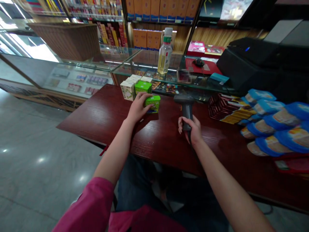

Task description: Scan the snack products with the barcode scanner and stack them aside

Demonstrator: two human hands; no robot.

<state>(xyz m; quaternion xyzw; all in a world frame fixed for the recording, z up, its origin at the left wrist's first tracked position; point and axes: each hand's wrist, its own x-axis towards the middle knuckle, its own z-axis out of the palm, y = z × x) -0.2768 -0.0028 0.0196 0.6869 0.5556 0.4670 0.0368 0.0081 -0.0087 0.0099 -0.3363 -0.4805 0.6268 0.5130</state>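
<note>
My left hand (140,107) is closed around a small bright green box (155,103) on the dark red wooden counter (154,138). Just behind it stands another green box (143,87), beside several white cartons (127,89) with green print. In my right hand (193,128) is a dark grey handheld barcode scanner (185,109), gripped by its handle, head up, with its cable hanging down past my wrist. The scanner's head is to the right of the held box, apart from it.
Blue-lidded tubs (275,125) and a stack of dark red and yellow packs (224,108) crowd the right. Behind the counter, a bottle (165,53) stands on a glass showcase (130,59). A wicker basket (70,38) sits at the far left, and black equipment (260,64) at the right.
</note>
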